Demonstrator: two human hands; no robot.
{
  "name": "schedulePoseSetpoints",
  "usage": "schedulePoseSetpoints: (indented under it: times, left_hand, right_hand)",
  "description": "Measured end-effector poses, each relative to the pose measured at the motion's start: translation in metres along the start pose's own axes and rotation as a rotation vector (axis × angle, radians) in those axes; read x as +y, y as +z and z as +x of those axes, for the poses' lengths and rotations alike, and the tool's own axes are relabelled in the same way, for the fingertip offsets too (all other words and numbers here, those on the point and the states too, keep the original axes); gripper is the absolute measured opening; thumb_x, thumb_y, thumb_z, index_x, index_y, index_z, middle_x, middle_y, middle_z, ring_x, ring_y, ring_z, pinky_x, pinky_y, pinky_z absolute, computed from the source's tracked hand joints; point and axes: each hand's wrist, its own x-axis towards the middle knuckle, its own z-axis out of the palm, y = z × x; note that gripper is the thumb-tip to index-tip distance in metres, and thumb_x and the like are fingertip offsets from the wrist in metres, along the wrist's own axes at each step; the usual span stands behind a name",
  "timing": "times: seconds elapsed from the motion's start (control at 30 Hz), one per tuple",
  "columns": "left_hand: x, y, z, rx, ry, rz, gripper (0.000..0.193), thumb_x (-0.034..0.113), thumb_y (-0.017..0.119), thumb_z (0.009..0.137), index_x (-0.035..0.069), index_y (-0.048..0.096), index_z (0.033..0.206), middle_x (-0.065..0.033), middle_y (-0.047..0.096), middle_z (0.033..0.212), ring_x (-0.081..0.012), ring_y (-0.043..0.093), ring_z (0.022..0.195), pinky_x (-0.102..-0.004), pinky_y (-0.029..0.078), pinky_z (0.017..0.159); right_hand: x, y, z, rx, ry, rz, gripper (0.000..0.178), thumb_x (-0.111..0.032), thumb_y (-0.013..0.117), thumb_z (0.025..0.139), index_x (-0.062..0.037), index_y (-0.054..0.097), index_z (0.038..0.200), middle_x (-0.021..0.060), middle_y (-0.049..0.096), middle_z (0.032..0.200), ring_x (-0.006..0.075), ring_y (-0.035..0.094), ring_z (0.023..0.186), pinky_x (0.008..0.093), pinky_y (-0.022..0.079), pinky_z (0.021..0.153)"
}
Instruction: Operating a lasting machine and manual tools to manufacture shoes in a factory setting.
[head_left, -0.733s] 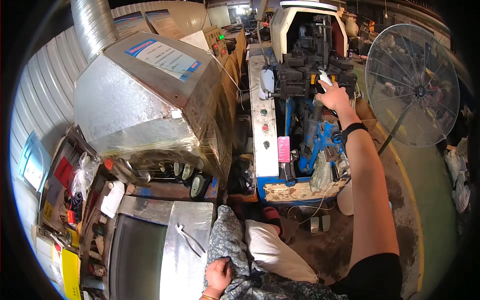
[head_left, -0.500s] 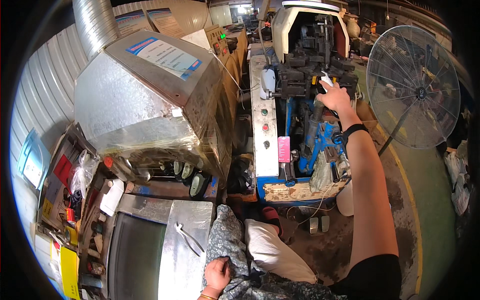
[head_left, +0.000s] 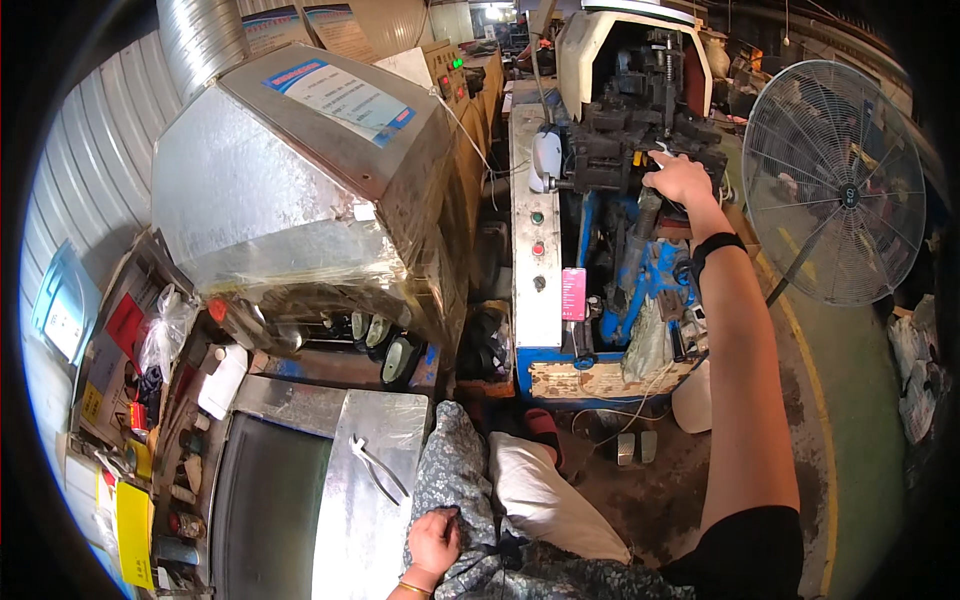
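Note:
My right hand (head_left: 682,182) reaches forward to the dark metal head (head_left: 610,150) of a machine. Its fingers are bent round a small whitish piece (head_left: 662,151), mostly hidden by the hand, whose kind I cannot make out. On my lap rests my left hand (head_left: 435,541), fingers curled in, nothing showing in them, against the dark flowered cloth (head_left: 448,470). Close by, a pair of pliers (head_left: 376,468) lies on a bare metal plate (head_left: 350,535).
A button panel (head_left: 538,235) and a pink-screened phone (head_left: 573,294) are on the machine's front. Right of it stands a large fan (head_left: 835,180). Shoes (head_left: 401,358) sit under a metal hood (head_left: 260,190) at left. Two pedals (head_left: 637,448) are on the floor.
The whole view has shifted slightly. My right hand is turned flatter at the machine head, and less of the whitish piece shows. My left hand stays on my lap.

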Motion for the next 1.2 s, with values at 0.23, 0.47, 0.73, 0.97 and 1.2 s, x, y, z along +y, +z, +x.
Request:
schedulePoseSetpoints:
  times: [0.23, 0.47, 0.73, 0.97, 1.2]
  left_hand:
    - [-0.001, -0.003, 0.0, -0.008, 0.01, -0.002, 0.02, 0.008, 0.067, 0.077, 0.008, 0.069, 0.097, -0.01, 0.068, 0.088, -0.0316, 0.065, 0.082, -0.0405, 0.051, 0.075]
    - [-0.001, -0.005, 0.0, -0.011, -0.004, -0.045, 0.021, 0.007, 0.066, 0.077, 0.008, 0.069, 0.098, -0.0109, 0.068, 0.09, -0.0321, 0.065, 0.084, -0.0407, 0.051, 0.076]
    - [0.001, -0.006, 0.0, -0.004, -0.032, -0.064, 0.022, 0.007, 0.066, 0.077, 0.007, 0.069, 0.099, -0.0115, 0.068, 0.091, -0.0332, 0.065, 0.086, -0.0412, 0.051, 0.078]
    - [-0.001, -0.006, -0.002, 0.01, -0.026, -0.099, 0.02, 0.005, 0.065, 0.078, 0.007, 0.069, 0.098, -0.0121, 0.069, 0.093, -0.0331, 0.065, 0.085, -0.0414, 0.052, 0.077]
    - [-0.001, -0.009, -0.002, 0.025, 0.022, -0.127, 0.021, 0.005, 0.065, 0.078, 0.006, 0.069, 0.099, -0.0125, 0.069, 0.094, -0.0334, 0.066, 0.087, -0.0419, 0.052, 0.079]
  right_hand:
    - [-0.002, -0.003, -0.002, 0.01, 0.013, 0.003, 0.077, -0.044, 0.063, 0.076, -0.0365, 0.04, 0.148, 0.013, 0.04, 0.151, 0.037, 0.042, 0.135, 0.0455, 0.038, 0.11]
    - [-0.001, 0.001, -0.002, 0.021, 0.014, 0.011, 0.077, -0.043, 0.062, 0.074, -0.0363, 0.041, 0.148, 0.0137, 0.041, 0.151, 0.0382, 0.042, 0.135, 0.0461, 0.037, 0.111]
    - [-0.003, 0.001, -0.003, 0.033, 0.006, 0.037, 0.076, -0.042, 0.062, 0.074, -0.0353, 0.043, 0.147, 0.0137, 0.039, 0.152, 0.0398, 0.041, 0.135, 0.0466, 0.036, 0.111]
    - [0.014, 0.029, -0.04, 0.172, -0.036, 0.018, 0.07, -0.046, 0.061, 0.077, -0.0359, 0.047, 0.144, 0.0175, 0.039, 0.15, 0.0434, 0.046, 0.128, 0.0483, 0.04, 0.107]
    - [0.039, 0.057, -0.071, 0.269, -0.2, -0.096, 0.078, -0.037, 0.069, 0.068, -0.0352, 0.046, 0.143, 0.0206, 0.041, 0.144, 0.0505, 0.053, 0.107, 0.0497, 0.049, 0.092]
